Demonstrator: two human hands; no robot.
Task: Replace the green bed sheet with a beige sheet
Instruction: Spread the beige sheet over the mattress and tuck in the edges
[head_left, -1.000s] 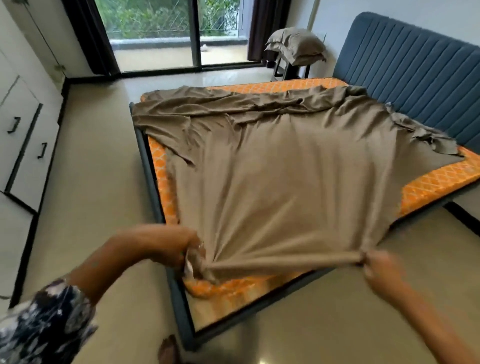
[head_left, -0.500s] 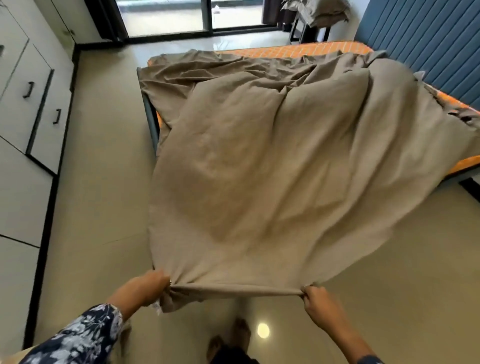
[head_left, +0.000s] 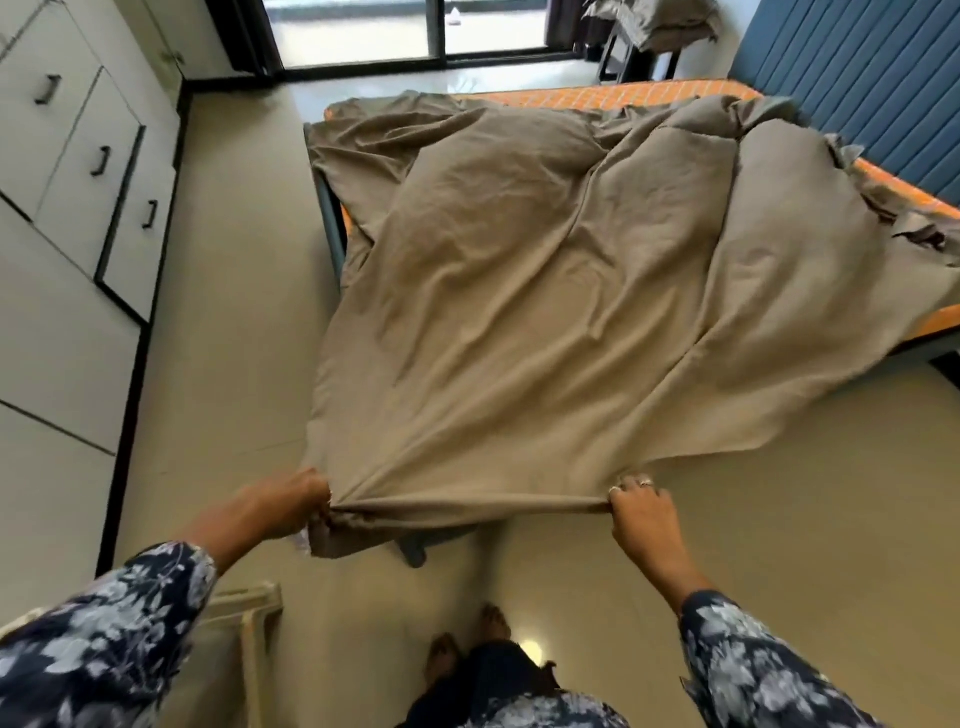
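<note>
A beige sheet (head_left: 545, 312) billows over the bed and hides most of the orange mattress (head_left: 613, 96), which shows only at the far edge and the right side. My left hand (head_left: 291, 501) grips the sheet's near edge at its left corner. My right hand (head_left: 641, 512) grips the same edge further right, and the hem is stretched taut between them above the floor. The sheet's near part hangs out past the bed's foot corner (head_left: 413, 551). No green sheet is in view.
White cupboards (head_left: 67, 171) line the left wall. A blue padded headboard (head_left: 857, 78) is at the right. Folded pillows (head_left: 654, 21) lie on a stand by the glass door (head_left: 363, 31). My bare feet (head_left: 467, 649) are on the tiled floor, a pale wooden frame (head_left: 249, 623) to their left.
Both hands have pulled the sheet's edge back and up off the mattress. The sheet has puffed up with air and now covers the near mattress corner that was bare before.
</note>
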